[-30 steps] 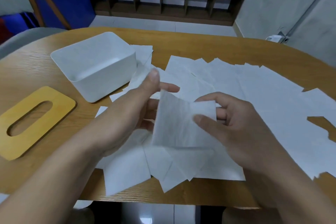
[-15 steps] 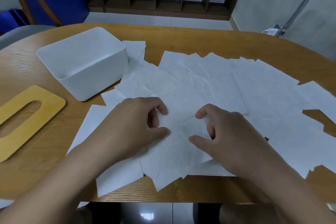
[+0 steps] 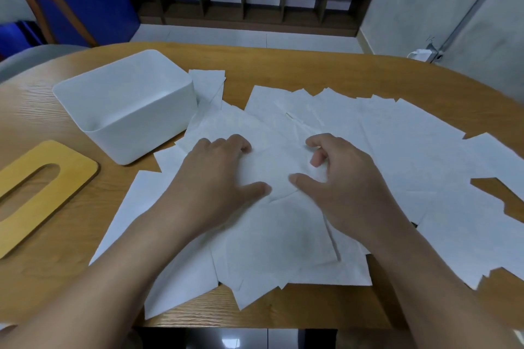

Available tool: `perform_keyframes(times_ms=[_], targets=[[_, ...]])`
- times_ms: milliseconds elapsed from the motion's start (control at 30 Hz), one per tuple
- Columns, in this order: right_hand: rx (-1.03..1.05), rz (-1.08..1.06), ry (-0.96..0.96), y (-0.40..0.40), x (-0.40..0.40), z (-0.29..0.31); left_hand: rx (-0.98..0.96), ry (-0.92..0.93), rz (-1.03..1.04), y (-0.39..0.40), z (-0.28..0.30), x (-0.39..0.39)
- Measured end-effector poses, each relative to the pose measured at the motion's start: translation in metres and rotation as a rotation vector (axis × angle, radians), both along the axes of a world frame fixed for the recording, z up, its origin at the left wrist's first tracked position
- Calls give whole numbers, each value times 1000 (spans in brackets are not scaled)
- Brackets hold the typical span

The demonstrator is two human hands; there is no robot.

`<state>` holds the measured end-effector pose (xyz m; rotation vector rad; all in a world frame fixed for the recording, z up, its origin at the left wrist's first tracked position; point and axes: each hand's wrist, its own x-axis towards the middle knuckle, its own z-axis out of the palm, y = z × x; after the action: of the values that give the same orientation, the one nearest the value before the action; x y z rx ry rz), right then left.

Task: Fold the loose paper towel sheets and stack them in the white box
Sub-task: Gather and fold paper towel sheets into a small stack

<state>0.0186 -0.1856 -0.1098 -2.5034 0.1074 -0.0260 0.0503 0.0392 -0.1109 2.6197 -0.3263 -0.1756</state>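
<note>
Several loose white paper towel sheets point(image 3: 411, 150) lie spread and overlapping over the middle and right of the wooden table. My left hand point(image 3: 218, 178) and my right hand point(image 3: 343, 178) rest side by side on one sheet point(image 3: 273, 171) on top of the pile. Fingertips and thumbs of both hands press down on that sheet, thumbs pointing toward each other; neither hand lifts it. The white box point(image 3: 141, 133) stands open-topped at the left, beyond my left hand. I see no sheets inside it.
A yellow wooden lid with an oval slot point(image 3: 42, 187) lies flat at the far left. The table point(image 3: 312, 71) has a rounded edge, with a chair point(image 3: 42, 8) behind it at the left. A dark shelf unit stands at the back.
One second ago both hands held a sheet up in the air. They brought it down onto the pile and now press it against the table.
</note>
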Motion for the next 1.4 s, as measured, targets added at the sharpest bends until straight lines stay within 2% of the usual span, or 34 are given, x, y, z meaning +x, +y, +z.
perform_keyframes(times_ms=[300,433,567,667,833,967,1067,1200,1333,1400], targets=[[196,21,-77,-5,-3,7,-417,-209,30,2,-3,1],[278,92,-165,-3,-7,22,-521,-305,-43,0,12,-7],[436,77,-229,-7,-18,29,-612,-257,-37,7,24,-15],[456,120,-84,-13,-27,31,-578,-150,-28,13,26,-23],[170,195,124,-17,-36,26,-405,-5,-62,17,14,-37],[94,181,169,-17,-37,21,-293,-15,-82,17,6,-42],[-79,186,206,-16,-37,19,-173,-67,-111,15,1,-43],[-185,159,131,-20,-37,20,-138,-155,-143,15,1,-35],[-18,73,-44,-14,-18,13,-206,-227,-82,15,-1,-16],[-3,18,-100,-8,-3,4,-218,-240,-41,12,-8,-3]])
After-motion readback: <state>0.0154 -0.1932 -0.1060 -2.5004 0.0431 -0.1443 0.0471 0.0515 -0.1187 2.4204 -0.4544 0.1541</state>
